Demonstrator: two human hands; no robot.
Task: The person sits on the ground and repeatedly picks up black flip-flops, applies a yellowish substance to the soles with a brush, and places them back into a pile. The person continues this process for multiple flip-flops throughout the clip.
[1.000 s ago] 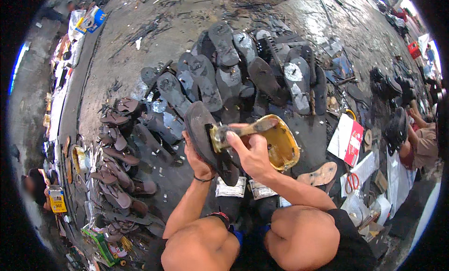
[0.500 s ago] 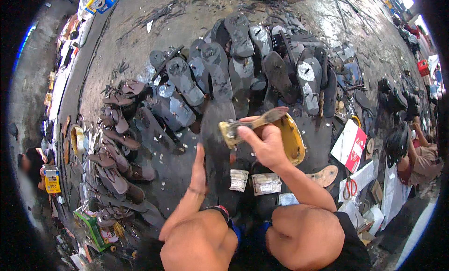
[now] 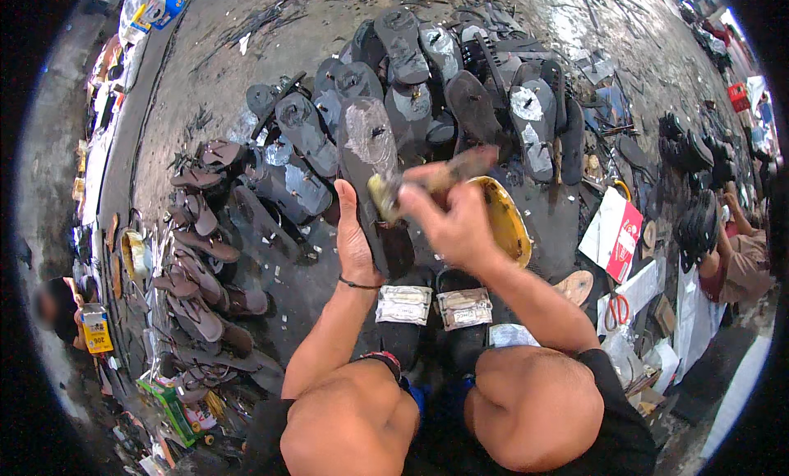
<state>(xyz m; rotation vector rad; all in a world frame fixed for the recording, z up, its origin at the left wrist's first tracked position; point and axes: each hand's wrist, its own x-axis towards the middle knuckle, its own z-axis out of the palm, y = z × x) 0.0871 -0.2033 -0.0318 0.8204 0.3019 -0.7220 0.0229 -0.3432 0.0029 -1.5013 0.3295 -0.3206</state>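
My left hand (image 3: 353, 238) is closed round the side of a dark sandal sole (image 3: 367, 143), tilted up in front of my knees. A wet, whitish film covers the sole's upper end. In my right hand (image 3: 460, 228) is a brush (image 3: 477, 159), blurred by motion. Its pale yellowish bristles touch or hover just over the sole's lower middle; I cannot tell which. Beside the right hand stands a yellow-lined tub (image 3: 514, 234) with a smeared rim. Beyond the held sole, more dark soles (image 3: 407, 45) are piled, several with shiny grey patches.
Rows of brown strapped sandals (image 3: 197, 271) lie on the left. Near my feet are pale shoe bands (image 3: 404, 305). At right lie red-handled scissors (image 3: 616, 312), a white-and-red box (image 3: 612, 234) and a tan insole (image 3: 575, 287). A person (image 3: 740, 246) sits at far right.
The sole has tilted up, and its coated upper face now shows. My left hand has moved up along its side and grips it. The brush has come left and down onto or close over the sole.
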